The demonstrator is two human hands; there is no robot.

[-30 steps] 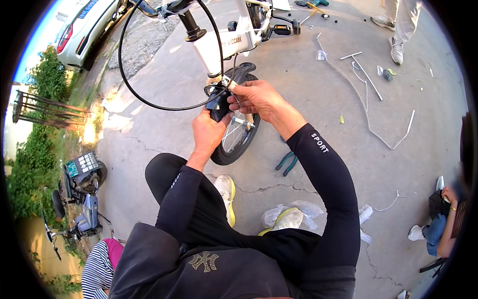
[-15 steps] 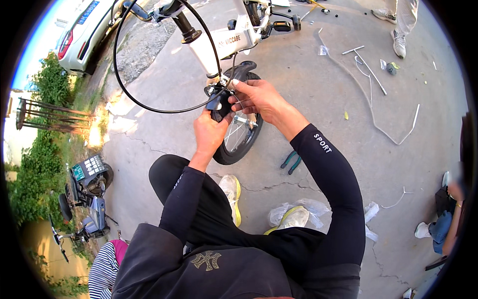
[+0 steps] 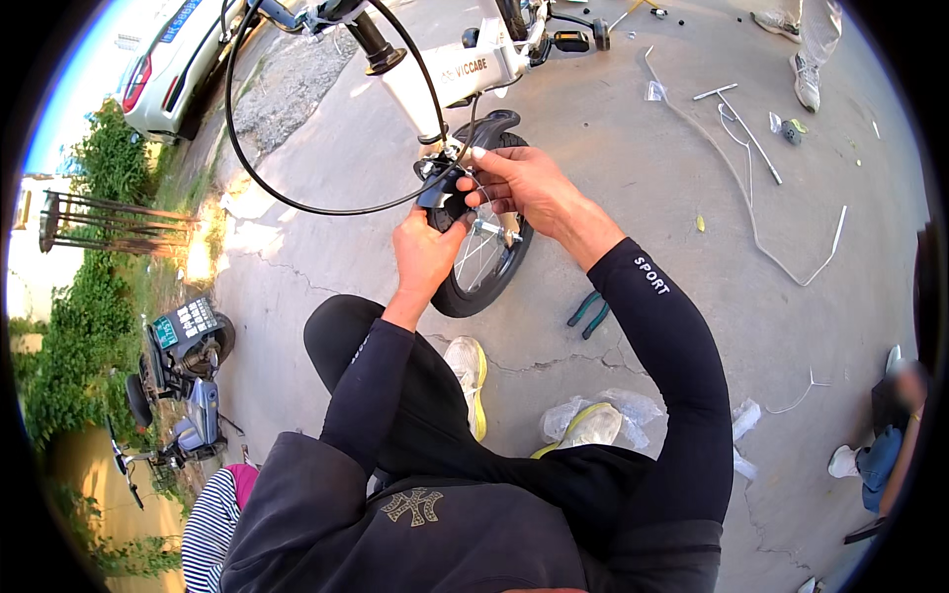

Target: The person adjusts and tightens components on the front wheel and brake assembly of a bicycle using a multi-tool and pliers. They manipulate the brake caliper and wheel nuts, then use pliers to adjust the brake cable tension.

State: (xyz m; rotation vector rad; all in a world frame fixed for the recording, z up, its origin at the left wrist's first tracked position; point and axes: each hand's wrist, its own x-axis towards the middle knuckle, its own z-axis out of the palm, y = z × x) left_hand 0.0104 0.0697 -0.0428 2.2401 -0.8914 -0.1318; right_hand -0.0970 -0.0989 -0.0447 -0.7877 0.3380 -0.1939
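A white bicycle frame point(image 3: 450, 81) stands in front of me, its front wheel point(image 3: 463, 302) turned toward me. My left hand point(image 3: 423, 255) grips the lower end of a black front mudguard point(image 3: 435, 198) over the tyre, thumb at its edge. Close beside it, my right hand point(image 3: 529, 193) has thumb and fingers pinched together by the fork and brake; what lies between them is too small to make out. A black cable point(image 3: 297, 209) loops down from the handlebar and passes near both hands.
Green-handled pliers point(image 3: 588, 314) lie right of the wheel. Clear plastic wrapping point(image 3: 633, 407) is by my right shoe. A T-handled tool point(image 3: 746, 128) and a long bent rod point(image 3: 736, 183) lie at right. Other people stand or sit nearby; a scooter point(image 3: 193, 395) is at left.
The scene has shifted slightly right in view as my head moved. Both hands stay at the mudguard and fork, with only small finger movement.
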